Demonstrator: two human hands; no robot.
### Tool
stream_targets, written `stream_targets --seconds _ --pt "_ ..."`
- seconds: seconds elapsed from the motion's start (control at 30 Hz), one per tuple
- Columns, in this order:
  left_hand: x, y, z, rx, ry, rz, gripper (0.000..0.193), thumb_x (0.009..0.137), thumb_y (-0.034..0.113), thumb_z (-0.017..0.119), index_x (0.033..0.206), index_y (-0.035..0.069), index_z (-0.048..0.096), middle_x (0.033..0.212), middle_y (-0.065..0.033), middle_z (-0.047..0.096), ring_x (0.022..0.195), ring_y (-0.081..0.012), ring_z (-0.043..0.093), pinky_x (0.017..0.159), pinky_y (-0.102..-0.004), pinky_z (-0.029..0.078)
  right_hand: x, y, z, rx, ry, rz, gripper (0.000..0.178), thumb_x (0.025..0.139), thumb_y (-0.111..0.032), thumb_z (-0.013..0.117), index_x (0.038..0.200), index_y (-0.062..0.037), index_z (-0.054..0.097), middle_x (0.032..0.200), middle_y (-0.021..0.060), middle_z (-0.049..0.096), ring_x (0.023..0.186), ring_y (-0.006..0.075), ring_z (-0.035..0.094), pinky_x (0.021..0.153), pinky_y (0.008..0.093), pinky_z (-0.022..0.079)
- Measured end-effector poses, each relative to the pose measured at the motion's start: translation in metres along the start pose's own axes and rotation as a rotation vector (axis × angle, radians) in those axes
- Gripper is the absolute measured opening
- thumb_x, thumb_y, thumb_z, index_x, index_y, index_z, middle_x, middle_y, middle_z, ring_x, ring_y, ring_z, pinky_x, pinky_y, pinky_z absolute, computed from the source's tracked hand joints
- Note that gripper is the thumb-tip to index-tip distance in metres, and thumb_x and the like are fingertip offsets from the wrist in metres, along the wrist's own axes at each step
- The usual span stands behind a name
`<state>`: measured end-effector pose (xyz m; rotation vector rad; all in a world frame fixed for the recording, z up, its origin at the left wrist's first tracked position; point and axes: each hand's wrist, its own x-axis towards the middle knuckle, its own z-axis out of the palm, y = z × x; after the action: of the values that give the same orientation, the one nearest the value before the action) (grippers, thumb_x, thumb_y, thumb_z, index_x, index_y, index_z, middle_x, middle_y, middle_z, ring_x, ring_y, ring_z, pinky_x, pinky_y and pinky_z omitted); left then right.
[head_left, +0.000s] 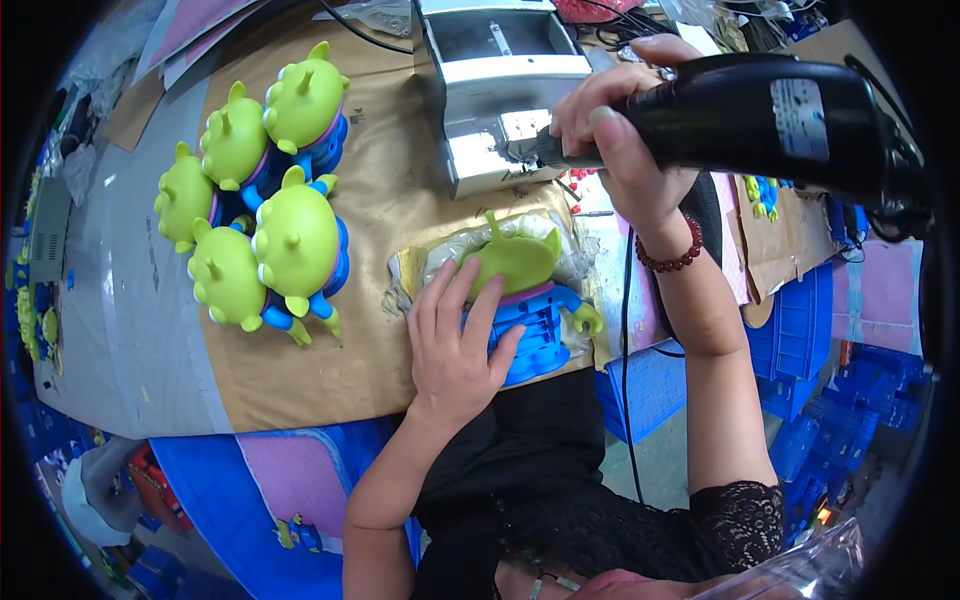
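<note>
From where I stand at the worktable [380,190], a single toy figure [518,268] with a green head and blue body lies near the table's front edge, directly before the seated person, on a pale, crumpled padding [577,262]. The blue body's upward side shows ribbed recesses; one green-ended arm extends to the right. The left hand [455,345] lies flat over the figure's left portion, fingers extended and slightly spread, palm down; it does not pinch the part. The right hand [635,140] is raised above the table's right portion and closed around the narrow front section of a black power tool [720,110], whose body extends horizontally to the right. The tool's nose points left, at the front of a silver metal box [495,130]; contact between nose and box cannot be confirmed. A beaded bracelet [675,250] encircles the right wrist. Small red pieces [576,176] lie beside the box. Five similar figures [296,240] are grouped closely on the left side of the table. A blue crate [215,495] is positioned below the table's front edge, at left.
</note>
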<state>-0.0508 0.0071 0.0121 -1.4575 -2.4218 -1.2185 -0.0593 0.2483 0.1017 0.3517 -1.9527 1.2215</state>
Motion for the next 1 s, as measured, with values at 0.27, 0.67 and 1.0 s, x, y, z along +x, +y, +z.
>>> stream_targets --seconds 0.27,0.67,1.0 --pt "0.000 -0.002 0.003 0.005 0.023 0.016 0.057 0.081 0.023 0.073 0.131 0.007 0.053 0.137 -0.0169 0.049 0.127 -0.0389 0.047 0.102 -0.0489 0.039 0.024 -0.012 0.017 0.190 0.132 0.208 0.029 0.089 -0.004 0.058 0.113 0.0056 0.046 0.069 0.0113 0.058 0.061 0.0190 0.059 0.063 0.0324 0.051" --pt "0.000 -0.004 0.003 -0.004 0.023 0.015 0.057 0.080 0.023 0.073 0.131 0.007 0.053 0.136 -0.0163 0.049 0.125 -0.0381 0.049 0.101 -0.0484 0.040 0.016 -0.020 0.011 0.225 0.118 0.137 0.067 0.092 -0.006 0.056 0.148 -0.0001 0.019 0.076 0.0091 0.057 0.064 0.0188 0.058 0.070 0.0392 0.051" --pt "0.000 -0.005 0.004 -0.004 0.034 0.026 0.056 0.082 0.025 0.072 0.132 0.008 0.052 0.135 -0.0168 0.050 0.124 -0.0379 0.049 0.100 -0.0482 0.040 0.017 -0.003 0.006 0.078 0.067 0.204 0.059 0.092 -0.005 0.060 0.144 0.0015 0.033 0.073 0.0085 0.060 0.061 0.0178 0.060 0.064 0.0345 0.051"
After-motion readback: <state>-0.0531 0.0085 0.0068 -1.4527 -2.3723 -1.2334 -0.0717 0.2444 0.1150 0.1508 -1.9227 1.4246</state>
